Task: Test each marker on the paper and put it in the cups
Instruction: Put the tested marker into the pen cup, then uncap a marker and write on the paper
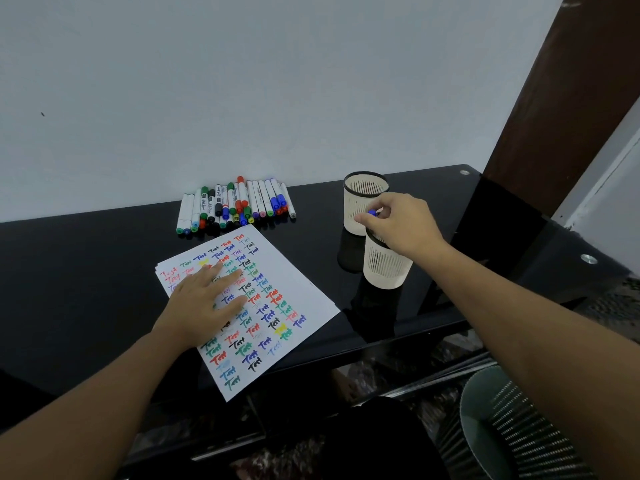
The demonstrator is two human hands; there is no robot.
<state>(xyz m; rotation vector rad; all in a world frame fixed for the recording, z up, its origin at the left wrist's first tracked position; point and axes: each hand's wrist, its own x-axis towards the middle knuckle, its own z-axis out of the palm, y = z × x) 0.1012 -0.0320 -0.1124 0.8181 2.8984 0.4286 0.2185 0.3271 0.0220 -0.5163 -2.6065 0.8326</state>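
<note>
You see white paper (294, 271) covered in rows of the word "Test" in red, blue, green, black, purple, with two yellow patches. The desk (86, 271) is glossy black. Markers (235, 206) at its far edge: white barrels, caps green, blue, red, black, purple. Two cups (384, 268): cream, with dark vertical slits and black rims. The marker (372, 213) in your right hand (401, 220) shows a blue cap.

- Two slotted cups: far cup (363, 199), near cup (386, 268).
- One sheet of paper (298, 268).
- One pile of markers (235, 204), individual count indeterminate.
- Two hands: left hand (204, 303), right hand (401, 220).
</note>
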